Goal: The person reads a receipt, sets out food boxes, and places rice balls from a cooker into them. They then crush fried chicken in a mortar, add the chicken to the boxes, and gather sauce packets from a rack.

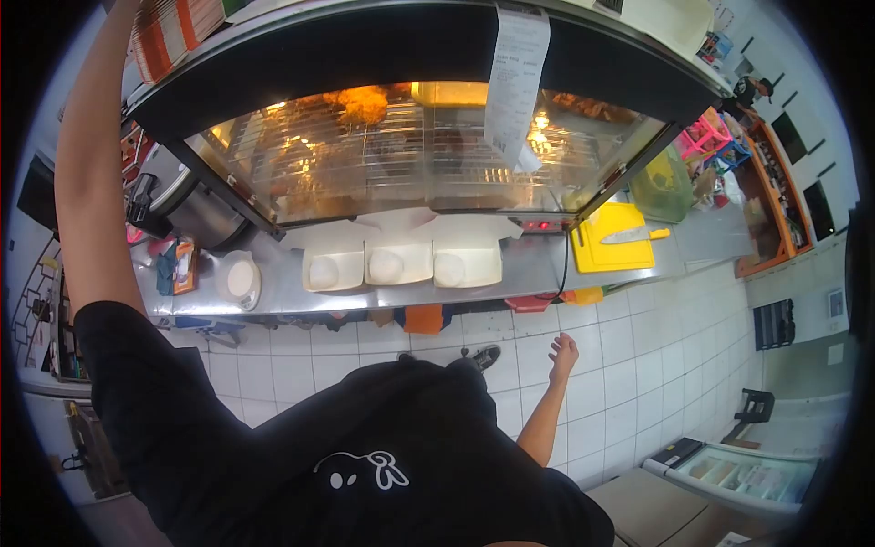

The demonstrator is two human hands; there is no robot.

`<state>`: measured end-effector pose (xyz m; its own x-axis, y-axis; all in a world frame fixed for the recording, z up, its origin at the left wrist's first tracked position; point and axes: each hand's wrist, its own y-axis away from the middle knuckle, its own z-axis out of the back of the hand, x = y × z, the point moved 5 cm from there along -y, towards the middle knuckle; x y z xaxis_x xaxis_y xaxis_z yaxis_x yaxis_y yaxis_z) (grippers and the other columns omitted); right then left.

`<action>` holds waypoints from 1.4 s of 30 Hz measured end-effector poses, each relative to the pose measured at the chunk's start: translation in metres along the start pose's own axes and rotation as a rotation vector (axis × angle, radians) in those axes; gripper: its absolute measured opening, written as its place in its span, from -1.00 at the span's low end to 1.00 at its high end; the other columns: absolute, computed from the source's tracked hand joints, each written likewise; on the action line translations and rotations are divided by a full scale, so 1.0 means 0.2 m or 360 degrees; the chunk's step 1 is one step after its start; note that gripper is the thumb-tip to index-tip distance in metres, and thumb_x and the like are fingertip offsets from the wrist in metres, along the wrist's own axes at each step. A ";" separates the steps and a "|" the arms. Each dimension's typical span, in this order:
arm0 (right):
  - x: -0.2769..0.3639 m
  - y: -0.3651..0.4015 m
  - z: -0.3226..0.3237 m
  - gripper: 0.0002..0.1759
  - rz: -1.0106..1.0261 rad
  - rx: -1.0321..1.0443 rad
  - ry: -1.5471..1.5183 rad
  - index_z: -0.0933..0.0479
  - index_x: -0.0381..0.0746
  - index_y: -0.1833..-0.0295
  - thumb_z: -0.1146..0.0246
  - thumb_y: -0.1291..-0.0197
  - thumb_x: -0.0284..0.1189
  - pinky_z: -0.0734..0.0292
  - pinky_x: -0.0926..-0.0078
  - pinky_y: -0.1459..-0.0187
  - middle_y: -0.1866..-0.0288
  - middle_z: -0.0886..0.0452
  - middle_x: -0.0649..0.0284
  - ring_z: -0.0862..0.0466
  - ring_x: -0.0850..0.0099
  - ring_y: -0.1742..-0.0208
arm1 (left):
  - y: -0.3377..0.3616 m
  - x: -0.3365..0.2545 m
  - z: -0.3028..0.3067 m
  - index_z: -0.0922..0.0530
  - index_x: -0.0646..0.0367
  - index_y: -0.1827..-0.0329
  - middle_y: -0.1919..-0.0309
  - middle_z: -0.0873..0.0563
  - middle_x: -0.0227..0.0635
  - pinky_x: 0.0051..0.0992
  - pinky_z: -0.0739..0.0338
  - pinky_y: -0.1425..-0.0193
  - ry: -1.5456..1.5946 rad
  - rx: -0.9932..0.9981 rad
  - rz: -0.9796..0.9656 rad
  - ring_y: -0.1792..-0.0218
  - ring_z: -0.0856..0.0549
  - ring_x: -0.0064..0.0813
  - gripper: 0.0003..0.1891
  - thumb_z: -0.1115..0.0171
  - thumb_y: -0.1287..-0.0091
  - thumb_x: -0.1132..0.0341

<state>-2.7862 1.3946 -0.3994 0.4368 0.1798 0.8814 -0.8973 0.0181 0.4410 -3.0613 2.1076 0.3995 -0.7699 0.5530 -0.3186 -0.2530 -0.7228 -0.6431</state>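
Observation:
My left arm reaches up along the left edge, past a stack of red-and-white cartons [173, 36]; its hand is out of view. My right hand [563, 354] hangs over the tiled floor, empty, with fingers loosely bent and the thumb apart. In front of me three open white boxes [398, 264] stand side by side on the steel counter [355, 301], each with a round white mound in it. Behind them is a lit glass warmer [346, 155] with fried food [357, 105] on its racks. A printed receipt [518, 87] hangs down its front.
A knife [629, 236] lies on a yellow cutting board [615, 255] to the right of the warmer. At the left stand a white round container [241, 281] and a steel cooker [205, 214]. Another person [749, 94] is at the far right. A glass-topped freezer [743, 474] stands lower right.

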 end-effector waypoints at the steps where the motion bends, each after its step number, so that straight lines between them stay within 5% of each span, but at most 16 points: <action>1: -0.01 0.01 -0.03 -0.57 0.0021 0.0034 -0.0016 -0.54 -0.20 -0.14 -0.16 -0.32 -0.14 -0.50 0.32 0.18 0.03 -0.64 0.20 -0.63 0.35 0.06 | 0.06 -0.02 0.03 -0.33 0.20 -0.47 -0.33 -0.48 -0.15 -0.22 -0.44 -0.28 0.0057 -0.0081 -0.0085 -0.21 -0.50 -0.23 -0.25 -0.30 -0.27 0.04; 9: 0.20 0.02 -0.29 -0.68 0.0317 0.0146 -0.0053 -0.56 -0.18 -0.06 -0.19 -0.35 -0.21 -0.49 0.48 0.27 0.16 -0.66 0.29 -0.65 0.44 0.16 | 1.12 0.14 0.32 -0.34 0.24 -0.46 -0.27 -0.53 -0.22 -0.33 -0.43 -0.26 0.0654 -0.0477 -0.0554 -0.13 -0.54 -0.38 -0.37 -0.22 -0.37 0.18; 13: 0.37 0.11 -0.59 -0.76 0.0324 0.0545 -0.0078 -0.57 -0.16 -0.01 -0.19 -0.37 -0.26 -0.47 0.54 0.33 0.23 -0.68 0.32 -0.66 0.54 0.20 | 1.90 0.74 -0.01 -0.34 0.26 -0.46 -0.24 -0.56 -0.26 -0.39 -0.42 -0.24 0.0768 0.0216 0.0016 -0.09 -0.55 -0.45 -0.42 -0.19 -0.42 0.25; 15: 0.48 0.12 -0.69 -0.76 0.0396 0.0626 0.0022 -0.57 -0.17 -0.01 -0.20 -0.38 -0.26 -0.47 0.56 0.33 0.25 -0.68 0.32 -0.66 0.55 0.22 | 2.16 0.92 -0.30 -0.37 0.10 -0.48 -0.25 -0.60 -0.17 -0.38 -0.49 -0.13 0.0334 0.0902 -0.0054 -0.07 -0.62 -0.44 -0.40 -0.27 -0.35 0.28; 16: 0.47 0.18 -0.78 -0.76 0.0419 0.0767 0.0146 -0.57 -0.18 0.00 -0.21 -0.38 -0.27 -0.46 0.59 0.34 0.27 -0.68 0.32 -0.66 0.55 0.25 | 2.26 0.95 -0.42 -0.44 0.21 -0.41 -0.15 -0.65 -0.06 -0.42 -0.52 -0.13 0.0390 0.1474 0.0825 -0.02 -0.66 -0.40 -0.39 -0.27 -0.30 0.20; 17: 0.45 0.19 -0.85 -0.77 0.0417 0.0906 0.0134 -0.57 -0.19 0.00 -0.21 -0.39 -0.29 -0.46 0.61 0.34 0.28 -0.68 0.32 -0.66 0.55 0.27 | 2.38 1.17 -0.61 -0.51 0.20 -0.32 0.16 -0.77 -0.17 -0.35 -0.57 0.03 0.0226 0.1368 0.0603 0.17 -0.73 -0.26 -0.32 -0.33 -0.19 -0.02; 20: 0.47 0.30 -1.03 -0.82 0.0380 0.1250 0.0132 -0.57 -0.23 0.00 -0.21 -0.40 -0.37 -0.47 0.69 0.34 0.30 -0.66 0.32 -0.65 0.59 0.33 | 2.62 1.67 -1.16 -0.74 0.25 0.26 0.44 -0.77 -0.17 -0.28 -0.57 0.21 -0.0072 0.1848 0.0512 0.38 -0.73 -0.26 -0.33 -0.22 -0.12 -0.31; 21: 0.52 0.37 -1.08 -0.80 0.0470 0.1253 0.0311 -0.56 -0.25 -0.02 -0.21 -0.41 -0.37 -0.47 0.70 0.32 0.27 -0.66 0.32 -0.64 0.60 0.35 | 2.62 1.70 -1.22 -0.74 0.27 0.21 0.32 -0.78 -0.14 -0.30 -0.59 0.21 -0.0152 0.2033 0.0854 0.32 -0.73 -0.23 -0.28 -0.30 0.00 -0.34; 23: 0.47 0.40 -1.14 -0.78 0.0427 0.1344 0.0369 -0.55 -0.25 -0.05 -0.19 -0.41 -0.38 -0.48 0.69 0.30 0.24 -0.68 0.30 -0.62 0.60 0.33 | 2.49 1.63 -1.30 -0.71 0.22 0.00 -0.01 -0.74 -0.07 -0.37 -0.57 -0.08 -0.0359 0.2050 0.0790 -0.04 -0.70 -0.13 -0.19 -0.44 0.22 -0.27; 26: 0.36 0.39 -1.16 -0.78 0.0485 0.1461 0.0649 -0.55 -0.26 -0.07 -0.19 -0.38 -0.42 -0.52 0.59 0.24 0.19 -0.68 0.30 -0.62 0.58 0.27 | 2.36 1.61 -1.53 -0.67 0.10 -0.11 -0.13 -0.69 -0.11 -0.30 -0.51 -0.20 -0.0427 0.2341 0.0734 -0.18 -0.65 -0.17 -0.19 -0.44 0.23 -0.22; 31: 0.34 0.50 -1.01 -0.75 0.0527 0.1410 0.0872 -0.56 -0.29 -0.07 -0.18 -0.34 -0.46 -0.55 0.52 0.18 0.16 -0.69 0.23 -0.65 0.50 0.25 | 2.26 1.85 -2.08 -0.59 -0.11 -0.27 -0.28 -0.61 -0.33 -0.14 -0.46 -0.27 -0.0785 0.2396 0.0698 -0.27 -0.58 -0.30 -0.16 -0.44 0.20 -0.19; 35: 0.22 0.46 -0.78 -0.73 0.0467 0.1328 0.0970 -0.57 -0.16 -0.09 -0.17 -0.37 -0.30 -0.43 0.62 0.33 0.16 -0.70 0.33 -0.65 0.57 0.25 | 2.15 1.72 -2.17 -0.39 -0.16 -0.48 -0.40 -0.47 -0.26 0.03 -0.48 -0.23 -0.0181 0.2011 0.0330 -0.19 -0.63 -0.07 -0.06 -0.39 0.04 -0.26; 37: 0.19 0.47 -0.69 -0.71 0.0490 0.1368 0.0960 -0.56 -0.17 -0.11 -0.15 -0.38 -0.30 -0.45 0.59 0.34 0.17 -0.70 0.33 -0.66 0.55 0.25 | 2.16 1.73 -2.00 -0.36 -0.06 -0.50 -0.41 -0.43 -0.09 0.14 -0.51 -0.16 0.0080 0.2033 0.1218 -0.10 -0.65 0.11 0.00 -0.34 0.00 -0.39; 39: 0.16 0.44 -0.57 -0.70 0.0217 0.1147 0.1025 -0.55 -0.18 -0.13 -0.14 -0.37 -0.31 -0.47 0.56 0.34 0.15 -0.70 0.30 -0.67 0.52 0.25 | 2.17 1.85 -1.89 -0.33 0.02 -0.51 -0.39 -0.40 0.04 0.17 -0.53 -0.13 0.0354 0.2044 0.1394 -0.14 -0.59 0.20 0.00 -0.21 -0.10 -0.46; 41: 0.16 0.42 -0.48 -0.69 0.0194 0.1065 0.0970 -0.55 -0.19 -0.13 -0.13 -0.37 -0.31 -0.48 0.55 0.34 0.14 -0.70 0.28 -0.67 0.51 0.25 | 2.10 1.87 -1.70 -0.39 0.08 -0.44 -0.39 -0.38 0.09 0.23 -0.49 -0.18 0.1409 0.1465 0.1289 -0.21 -0.55 0.14 -0.14 -0.08 -0.26 -0.40; 42: 0.16 0.41 -0.42 -0.68 0.0183 0.0977 0.0922 -0.55 -0.20 -0.14 -0.13 -0.37 -0.30 -0.48 0.54 0.33 0.13 -0.70 0.26 -0.68 0.50 0.25 | 2.11 1.93 -1.65 -0.39 0.08 -0.44 -0.39 -0.40 0.02 0.20 -0.46 -0.20 0.1654 0.1444 0.1614 -0.23 -0.54 0.11 -0.21 -0.01 -0.33 -0.34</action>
<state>-2.8500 1.4851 -0.3491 0.0937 0.6256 0.7745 -0.6676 -0.5376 0.5150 -3.2718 2.1530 -0.2245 -0.2372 -0.4890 -0.8394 -0.4496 -0.7107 0.5411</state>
